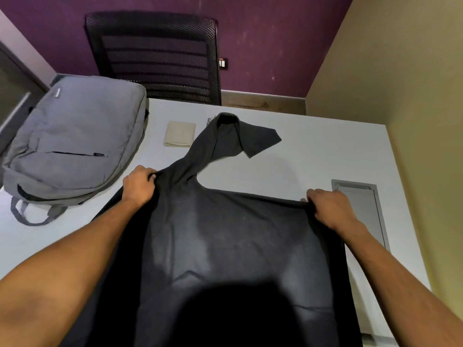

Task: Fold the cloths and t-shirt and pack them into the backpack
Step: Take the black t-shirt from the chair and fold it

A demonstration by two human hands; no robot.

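Both hands clamped on t-shirt [225, 246]: left hand [139, 185] pinches one corner, right hand [330, 209] the other. Shirt spreads on table [313, 146] toward 6 o'clock, sleeve trailing to 12. Backpack [75, 136] at 10 o'clock, nearer my left.

Dark t-shirt [225, 234] spread flat, 1 sleeve twisted; folded beige cloth [179, 134]; grey backpack [75, 136], seemingly zipped.
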